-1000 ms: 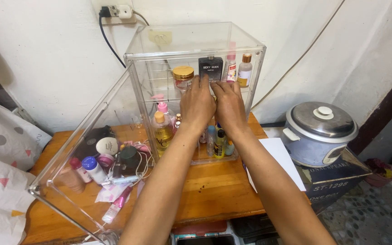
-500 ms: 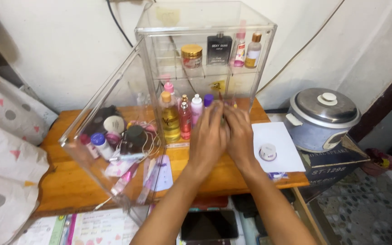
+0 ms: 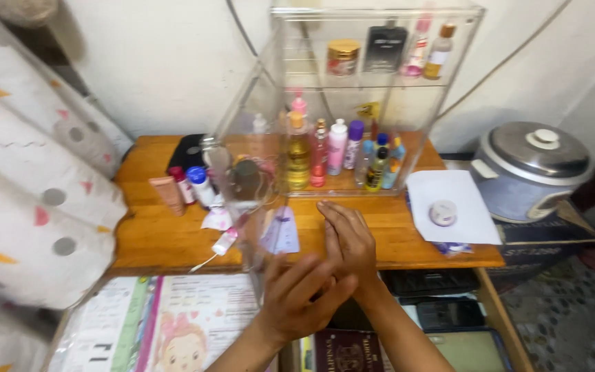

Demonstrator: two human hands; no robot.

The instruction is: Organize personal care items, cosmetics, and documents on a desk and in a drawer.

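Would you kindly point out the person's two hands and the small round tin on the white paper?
left hand (image 3: pixel 302 297), head view, back of the hand.
right hand (image 3: pixel 348 239), head view, back of the hand.
small round tin (image 3: pixel 443 213), head view, its lid.

Head view, looking down
It faces the far wall (from close above), over the wooden table (image 3: pixel 173 238) and clear cabinet (image 3: pixel 380 83).

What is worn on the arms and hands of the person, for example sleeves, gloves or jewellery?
Nothing is worn. The left hand and the right hand are bare, with no gloves, rings or watch visible, and both forearms are uncovered, with no sleeves in view.
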